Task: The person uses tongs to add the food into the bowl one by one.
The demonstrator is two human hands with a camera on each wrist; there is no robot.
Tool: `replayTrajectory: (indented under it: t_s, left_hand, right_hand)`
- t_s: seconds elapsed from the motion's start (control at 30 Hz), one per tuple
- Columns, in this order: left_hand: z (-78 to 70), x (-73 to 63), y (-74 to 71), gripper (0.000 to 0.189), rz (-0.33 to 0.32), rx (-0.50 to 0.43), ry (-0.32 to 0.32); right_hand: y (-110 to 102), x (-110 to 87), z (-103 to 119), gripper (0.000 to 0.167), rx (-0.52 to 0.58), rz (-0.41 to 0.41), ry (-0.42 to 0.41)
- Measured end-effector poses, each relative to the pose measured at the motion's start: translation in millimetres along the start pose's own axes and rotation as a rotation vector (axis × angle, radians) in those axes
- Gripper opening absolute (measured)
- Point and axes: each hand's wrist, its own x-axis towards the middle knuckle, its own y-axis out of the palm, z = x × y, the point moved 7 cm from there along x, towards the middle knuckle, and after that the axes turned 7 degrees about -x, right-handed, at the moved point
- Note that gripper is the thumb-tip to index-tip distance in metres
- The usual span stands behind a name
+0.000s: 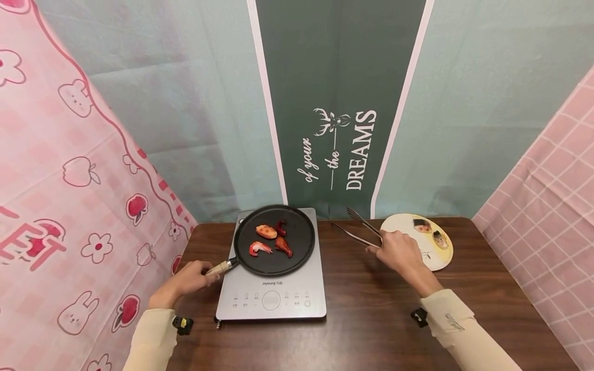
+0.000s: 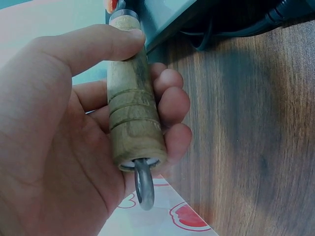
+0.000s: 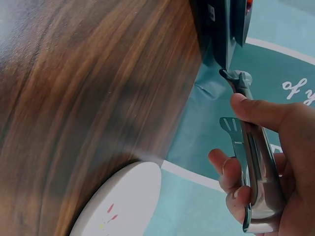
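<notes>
My left hand (image 1: 192, 279) grips the wooden handle (image 2: 133, 103) of a flat black frying pan (image 1: 297, 257); the thumb lies on top and the fingers wrap beneath. In the pan are a shrimp (image 1: 260, 248), a drumstick (image 1: 283, 246), an oval orange-tan piece (image 1: 266, 231) and a dark red curled piece (image 1: 281, 228). My right hand (image 1: 402, 252) holds metal tongs (image 3: 261, 172), whose tips point left toward the pan and stand apart with nothing between them. Right of that hand lies a plate (image 1: 396, 221) bearing two sushi-like pieces (image 1: 422, 225).
Under the pan is a white induction cooker (image 1: 297, 283) with a control panel at its front. A black cable (image 2: 236, 32) runs beside it. The brown wooden table (image 1: 371, 319) meets a green curtain (image 1: 223, 129) behind and pink cloths (image 1: 60, 206) on both sides.
</notes>
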Motion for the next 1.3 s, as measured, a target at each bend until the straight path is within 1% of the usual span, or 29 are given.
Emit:
replayTrajectory:
  t_s: [0.27,0.43,0.63,0.8,1.13,1.3]
  left_hand:
    - [0.5,0.6,0.3,0.018,-0.002,0.006,0.012]
    - [0.2,0.8,0.0,0.019,-0.003,0.004,0.019]
    - [0.9,0.8,0.4,0.018,-0.001,-0.01,0.007]
    - [1.6,1.2,1.6,0.017,0.005,-0.023,0.001]
    - [0.5,0.4,1.1,0.019,0.004,-0.023,-0.012]
    - [2.1,1.3,0.8,0.02,0.006,-0.016,-0.02]
  right_hand:
    - [2,-2.1,-13,0.043,0.0,0.008,0.014]
    - [4,-4.0,-22,0.046,0.007,0.023,0.031]
    - [8,-5.2,-32,0.047,0.014,0.044,0.048]
    - [8,-7.6,-40,0.052,0.011,0.05,0.06]
    - [11,-11.0,-55,0.058,0.012,0.07,0.091]
    - [11,-12.5,-63,0.058,0.007,0.063,0.095]
